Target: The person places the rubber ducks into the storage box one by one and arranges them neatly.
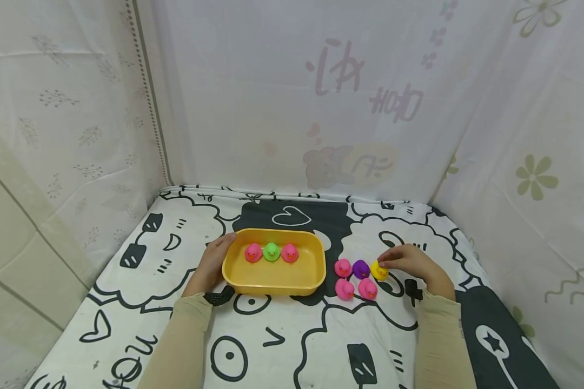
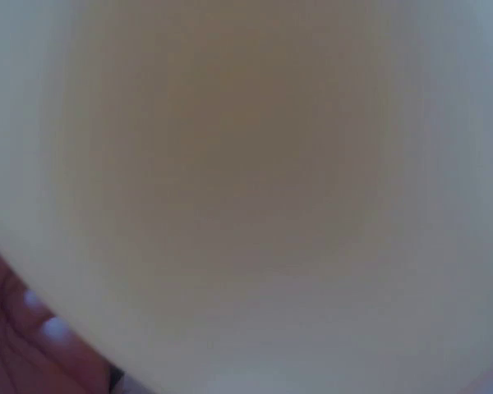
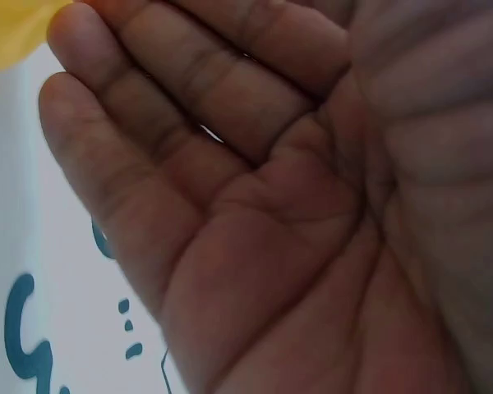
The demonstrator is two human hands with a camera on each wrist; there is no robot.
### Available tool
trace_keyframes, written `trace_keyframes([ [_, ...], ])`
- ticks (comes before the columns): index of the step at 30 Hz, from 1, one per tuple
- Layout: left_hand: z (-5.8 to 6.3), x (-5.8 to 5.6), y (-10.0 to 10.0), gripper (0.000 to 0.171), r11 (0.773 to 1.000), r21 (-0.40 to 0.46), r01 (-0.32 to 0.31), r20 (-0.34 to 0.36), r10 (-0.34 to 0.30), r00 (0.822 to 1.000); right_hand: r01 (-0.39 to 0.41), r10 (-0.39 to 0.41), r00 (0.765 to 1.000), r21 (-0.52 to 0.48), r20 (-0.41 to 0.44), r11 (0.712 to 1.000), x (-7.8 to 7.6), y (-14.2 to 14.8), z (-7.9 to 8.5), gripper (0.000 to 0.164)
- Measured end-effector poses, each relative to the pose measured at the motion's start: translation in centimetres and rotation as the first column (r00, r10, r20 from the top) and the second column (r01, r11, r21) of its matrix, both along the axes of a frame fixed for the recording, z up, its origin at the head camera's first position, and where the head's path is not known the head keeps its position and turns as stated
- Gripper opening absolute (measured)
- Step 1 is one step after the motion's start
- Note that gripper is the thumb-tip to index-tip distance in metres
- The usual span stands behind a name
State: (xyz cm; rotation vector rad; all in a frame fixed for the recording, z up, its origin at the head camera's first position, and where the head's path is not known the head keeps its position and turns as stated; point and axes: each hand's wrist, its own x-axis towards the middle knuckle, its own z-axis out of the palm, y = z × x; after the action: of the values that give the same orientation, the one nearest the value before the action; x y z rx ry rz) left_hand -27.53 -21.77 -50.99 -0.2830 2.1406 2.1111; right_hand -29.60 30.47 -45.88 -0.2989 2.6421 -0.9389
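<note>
A yellow tray (image 1: 274, 288) lies on the patterned cloth, with my left hand (image 1: 214, 265) holding its left side near the far corner. Inside it, a green rubber duck (image 1: 271, 252) sits between two pink ones, a left pink duck (image 1: 253, 253) and a right pink duck (image 1: 289, 253). To the right of the tray, my right hand (image 1: 413, 263) pinches a yellow rubber duck (image 1: 379, 271) from its right side. That duck ends a row with a purple duck (image 1: 361, 269) and a pink duck (image 1: 343, 268). A blurred pale surface fills most of the left wrist view.
In front of that row are two more pink ducks, a nearer left one (image 1: 344, 289) and a nearer right one (image 1: 367, 289). The black-and-white cloth (image 1: 267, 346) covers the surface. Pale printed curtains (image 1: 253, 108) hang behind and at both sides.
</note>
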Motion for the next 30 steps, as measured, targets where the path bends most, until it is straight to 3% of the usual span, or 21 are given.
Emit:
trace_keyframes([
  [8, 0.03, 0.03, -0.01, 0.068, 1.0, -0.005, 0.006, 0.001, -0.006, 1.0, -0.014, 0.014, 1.0, -0.026, 0.026, 1.0, 0.26, 0.41, -0.12, 0.035],
  [23, -0.14, -0.06, 0.0, 0.083, 0.999, -0.032, 0.001, 0.001, -0.001, 1.0, -0.051, 0.055, 0.997, -0.081, 0.047, 0.995, 0.51, 0.51, -0.11, 0.034],
  [30, -0.35, -0.23, -0.18, 0.083, 0.999, -0.05, 0.002, 0.012, -0.001, 1.0, -0.04, 0.041, 0.999, -0.051, 0.025, 0.998, 0.27, 0.39, -0.49, 0.037],
])
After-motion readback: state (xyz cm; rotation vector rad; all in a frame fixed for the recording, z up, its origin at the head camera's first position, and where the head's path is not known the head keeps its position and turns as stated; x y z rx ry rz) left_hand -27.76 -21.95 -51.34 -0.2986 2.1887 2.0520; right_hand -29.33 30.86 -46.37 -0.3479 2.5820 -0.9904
